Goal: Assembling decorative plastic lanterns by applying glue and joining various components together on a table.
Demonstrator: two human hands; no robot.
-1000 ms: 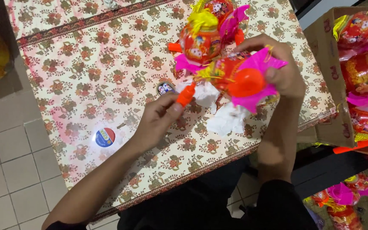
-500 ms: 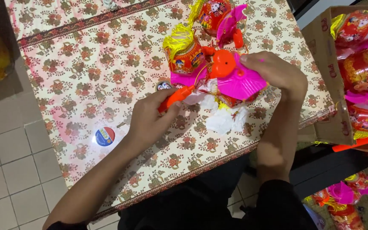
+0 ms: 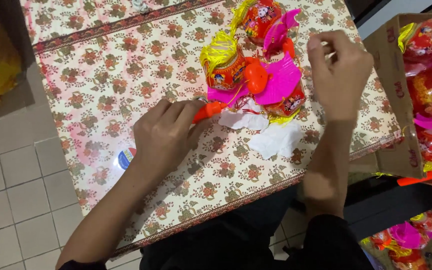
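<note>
My left hand (image 3: 163, 137) rests on the floral tablecloth (image 3: 101, 95) and grips a short orange stick (image 3: 210, 110) that points at a toy lantern. That lantern (image 3: 226, 70) is red with a yellow tassel, an orange ball (image 3: 256, 77) and a pink fan-shaped fin (image 3: 282, 80), and it lies on the table. My right hand (image 3: 338, 70) hovers just right of the lantern, apart from it, with thumb and fingertips pinched together. Anything between them is too small to see. A second similar lantern (image 3: 263, 20) lies behind.
Two crumpled white papers (image 3: 276, 140) lie in front of the lantern. A round blue, red and white cap (image 3: 125, 157) sits by my left wrist. A cardboard box (image 3: 393, 115) of more lanterns stands at the right. Tiled floor (image 3: 11, 185) lies to the left.
The lantern has gone from my right hand down onto the table. My right hand let go and moved right. My left hand stays on the orange stick.
</note>
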